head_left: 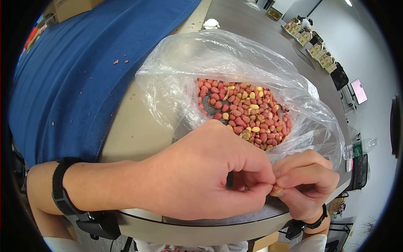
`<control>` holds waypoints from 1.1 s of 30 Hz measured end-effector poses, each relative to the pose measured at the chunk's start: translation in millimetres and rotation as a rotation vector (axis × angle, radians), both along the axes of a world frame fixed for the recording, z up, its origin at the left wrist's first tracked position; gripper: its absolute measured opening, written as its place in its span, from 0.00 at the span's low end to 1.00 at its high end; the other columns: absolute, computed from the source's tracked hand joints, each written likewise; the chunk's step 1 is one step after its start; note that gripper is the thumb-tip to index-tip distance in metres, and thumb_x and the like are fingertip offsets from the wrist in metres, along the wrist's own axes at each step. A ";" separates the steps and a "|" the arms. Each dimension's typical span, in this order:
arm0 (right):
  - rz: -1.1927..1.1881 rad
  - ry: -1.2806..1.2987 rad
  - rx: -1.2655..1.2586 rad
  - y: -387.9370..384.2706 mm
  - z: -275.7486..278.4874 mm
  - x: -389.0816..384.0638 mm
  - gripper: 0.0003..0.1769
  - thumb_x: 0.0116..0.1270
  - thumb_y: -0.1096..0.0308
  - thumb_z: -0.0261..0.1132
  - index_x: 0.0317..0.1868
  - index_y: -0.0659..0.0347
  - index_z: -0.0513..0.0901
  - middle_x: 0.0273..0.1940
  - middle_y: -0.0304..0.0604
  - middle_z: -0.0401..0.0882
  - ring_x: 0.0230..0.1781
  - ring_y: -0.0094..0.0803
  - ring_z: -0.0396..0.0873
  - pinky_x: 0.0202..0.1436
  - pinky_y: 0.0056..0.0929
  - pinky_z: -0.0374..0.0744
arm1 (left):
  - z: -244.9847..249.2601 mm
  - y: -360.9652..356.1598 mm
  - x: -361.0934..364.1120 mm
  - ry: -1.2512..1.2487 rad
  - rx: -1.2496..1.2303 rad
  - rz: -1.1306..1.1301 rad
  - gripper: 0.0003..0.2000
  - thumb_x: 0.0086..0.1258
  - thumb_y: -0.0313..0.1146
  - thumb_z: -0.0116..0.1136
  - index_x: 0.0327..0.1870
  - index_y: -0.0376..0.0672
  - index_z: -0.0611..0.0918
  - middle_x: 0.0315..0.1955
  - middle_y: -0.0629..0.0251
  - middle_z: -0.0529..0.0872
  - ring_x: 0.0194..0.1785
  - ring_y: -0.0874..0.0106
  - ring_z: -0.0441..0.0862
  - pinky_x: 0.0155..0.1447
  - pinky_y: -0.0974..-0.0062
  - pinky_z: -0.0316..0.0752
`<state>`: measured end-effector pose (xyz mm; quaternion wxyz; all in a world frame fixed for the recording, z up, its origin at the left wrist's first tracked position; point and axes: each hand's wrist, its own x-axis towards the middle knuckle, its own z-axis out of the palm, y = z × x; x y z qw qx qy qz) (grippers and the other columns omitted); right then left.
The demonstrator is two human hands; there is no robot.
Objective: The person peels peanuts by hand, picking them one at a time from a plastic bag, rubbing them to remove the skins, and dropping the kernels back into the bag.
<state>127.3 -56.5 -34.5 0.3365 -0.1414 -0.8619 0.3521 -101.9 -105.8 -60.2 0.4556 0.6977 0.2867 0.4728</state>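
My left hand (210,172) reaches in from the left, thumb and forefinger pinched together. Its fingertips meet those of my right hand (310,180), which is also closed in a pinch. Between them shows a small pinkish-tan peanut (277,191), mostly covered by the fingers. Just beyond the hands, a clear plastic bag (176,54) lies open on the table. Inside it are many peanuts (239,111), most with red skins and some pale yellow without skin. My left hand hides the bag's near edge.
A blue cloth (84,80) covers the table's left side, with bits of skin scattered on it. A crumpled white item (211,24) sits behind the bag. At the right are a plastic bottle (361,148) and a black chair (358,172). Cardboard boxes (75,8) stand far left.
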 end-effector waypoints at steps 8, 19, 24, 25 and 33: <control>-0.007 0.006 -0.008 -1.7 -0.1 -1.9 0.15 0.51 0.88 0.74 0.41 0.68 0.87 0.37 0.51 0.87 0.35 0.34 0.89 0.38 0.25 0.86 | 5.1 -1.5 -1.1 0.016 -0.067 -0.014 0.05 0.64 0.26 0.71 0.40 0.41 0.89 0.26 0.71 0.89 0.23 0.86 0.81 0.25 0.86 0.72; 0.041 -0.069 0.224 -0.8 -1.7 -1.8 0.15 0.49 0.84 0.67 0.40 0.68 0.80 0.34 0.54 0.85 0.30 0.38 0.85 0.34 0.29 0.83 | 1.4 -0.4 0.1 0.045 -0.005 -0.006 0.05 0.63 0.26 0.72 0.38 0.41 0.88 0.23 0.71 0.87 0.22 0.85 0.79 0.24 0.86 0.72; -0.012 -0.039 0.049 -4.3 1.4 -2.1 0.14 0.51 0.86 0.73 0.39 0.66 0.86 0.36 0.52 0.88 0.35 0.38 0.90 0.38 0.27 0.87 | 4.8 -2.3 -0.5 0.069 -0.024 -0.009 0.04 0.63 0.26 0.71 0.37 0.41 0.88 0.23 0.72 0.87 0.21 0.85 0.80 0.24 0.85 0.73; -0.012 -0.038 0.049 -4.4 1.4 -2.0 0.14 0.51 0.86 0.73 0.39 0.66 0.86 0.36 0.52 0.88 0.35 0.38 0.90 0.38 0.27 0.87 | 4.7 -2.1 -0.4 0.069 -0.024 -0.009 0.04 0.63 0.26 0.71 0.37 0.41 0.88 0.23 0.72 0.87 0.21 0.85 0.80 0.24 0.85 0.73; 0.018 -0.012 -0.050 -3.3 2.1 -1.9 0.15 0.51 0.89 0.73 0.41 0.69 0.86 0.37 0.54 0.88 0.35 0.37 0.90 0.38 0.27 0.87 | 3.7 -1.3 -1.4 0.085 0.028 0.008 0.05 0.62 0.26 0.71 0.38 0.42 0.88 0.27 0.72 0.89 0.23 0.83 0.82 0.26 0.84 0.75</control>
